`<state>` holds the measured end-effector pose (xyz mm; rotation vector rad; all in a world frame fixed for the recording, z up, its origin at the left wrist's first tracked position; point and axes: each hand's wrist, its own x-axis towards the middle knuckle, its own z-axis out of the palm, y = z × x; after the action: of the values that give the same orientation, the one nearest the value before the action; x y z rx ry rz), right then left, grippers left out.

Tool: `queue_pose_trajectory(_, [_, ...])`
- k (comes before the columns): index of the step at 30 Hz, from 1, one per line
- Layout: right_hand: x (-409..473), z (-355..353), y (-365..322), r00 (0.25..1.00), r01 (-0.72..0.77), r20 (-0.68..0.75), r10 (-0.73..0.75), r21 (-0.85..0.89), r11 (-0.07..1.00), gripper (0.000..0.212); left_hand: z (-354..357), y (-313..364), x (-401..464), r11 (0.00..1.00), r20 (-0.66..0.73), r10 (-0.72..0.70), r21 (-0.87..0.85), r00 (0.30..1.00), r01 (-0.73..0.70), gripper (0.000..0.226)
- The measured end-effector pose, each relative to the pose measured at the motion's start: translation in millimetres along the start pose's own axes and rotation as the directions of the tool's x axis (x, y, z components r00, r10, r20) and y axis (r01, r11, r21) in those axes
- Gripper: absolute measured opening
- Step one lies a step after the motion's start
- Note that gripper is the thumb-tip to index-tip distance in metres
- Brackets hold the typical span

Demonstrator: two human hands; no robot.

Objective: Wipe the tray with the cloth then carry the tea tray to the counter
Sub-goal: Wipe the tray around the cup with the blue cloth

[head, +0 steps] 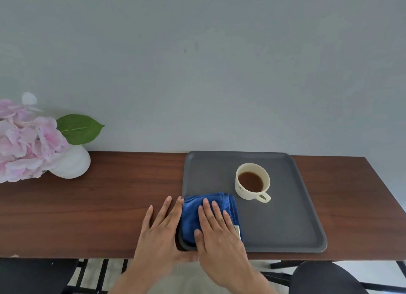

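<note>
A dark grey tray (285,223) lies on the wooden table (109,205), close to its front edge. A cream cup of tea (252,181) stands upright near the tray's middle. A folded blue cloth (193,214) sits on the tray's near left corner. My right hand (219,234) lies flat on the cloth, fingers spread and pressing down. My left hand (162,232) rests flat on the table against the tray's left edge, its thumb at the front left corner, which it partly hides.
A white vase (72,164) of pink flowers stands at the table's far left against the grey wall. A dark chair (325,278) is below the front edge on the right and another dark seat (33,276) on the left.
</note>
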<state>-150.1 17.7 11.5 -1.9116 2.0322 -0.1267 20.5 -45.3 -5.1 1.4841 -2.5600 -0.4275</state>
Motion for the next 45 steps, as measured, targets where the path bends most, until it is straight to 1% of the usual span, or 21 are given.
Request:
queue_pose_trajectory(2, [15,-9,-1,0.999,0.016,-0.038,-0.017,-0.023,1.000,0.062,2,-2,1,1.000,0.010,0.023,0.004,1.000,-0.023,0.132])
queue_pose_trajectory(4, [33,-19,0,0.999,0.035,-0.024,-0.035,0.008,0.999,0.062,2,-4,2,0.999,0.022,0.045,0.016,0.999,-0.045,0.136])
queue_pose_trajectory(8, [70,-28,5,0.998,0.051,-0.043,-0.051,-0.014,0.999,0.063,1,-5,2,0.999,0.049,0.035,0.030,0.998,-0.036,0.140])
queue_pose_trajectory(14, [121,-37,14,0.999,0.053,0.012,-0.052,-0.039,0.998,0.064,-7,1,1,0.999,0.036,0.018,0.032,0.999,-0.019,0.143])
queue_pose_trajectory(18, [132,-41,14,0.997,0.067,0.027,-0.065,-0.049,0.997,0.064,-9,3,0,0.998,0.040,0.028,0.063,0.999,-0.030,0.141])
queue_pose_trajectory(23, [118,-42,15,0.994,0.101,0.035,-0.100,-0.040,0.994,0.063,-5,3,2,0.996,0.046,0.028,0.084,0.999,-0.032,0.140])
queue_pose_trajectory(28, [83,-30,14,0.993,0.112,0.038,-0.112,-0.014,0.994,0.062,-2,2,3,0.995,0.030,0.017,0.102,0.999,-0.019,0.139])
queue_pose_trajectory(32, [45,-21,11,0.992,0.123,0.026,-0.123,0.005,0.992,0.073,-1,4,2,0.995,0.026,0.003,0.102,1.000,-0.005,0.138])
queue_pose_trajectory(36, [17,-17,10,0.991,0.134,0.022,-0.136,0.045,0.990,0.060,-1,5,1,0.998,0.030,-0.010,0.066,1.000,0.008,0.133])
queue_pose_trajectory(39, [-6,-13,7,0.993,0.119,-0.005,-0.119,0.018,0.993,0.055,0,3,1,0.998,0.040,-0.021,0.068,0.999,0.019,0.127])
queue_pose_trajectory(42, [-23,-6,3,0.995,0.103,0.003,-0.103,0.010,0.995,0.048,4,-2,0,0.994,0.040,-0.013,0.113,0.999,0.008,0.112])
queue_pose_trajectory(45, [-34,-5,5,0.995,0.099,-0.019,-0.099,-0.030,0.995,0.048,1,-1,0,0.994,0.049,-0.023,0.107,0.999,0.017,0.109])
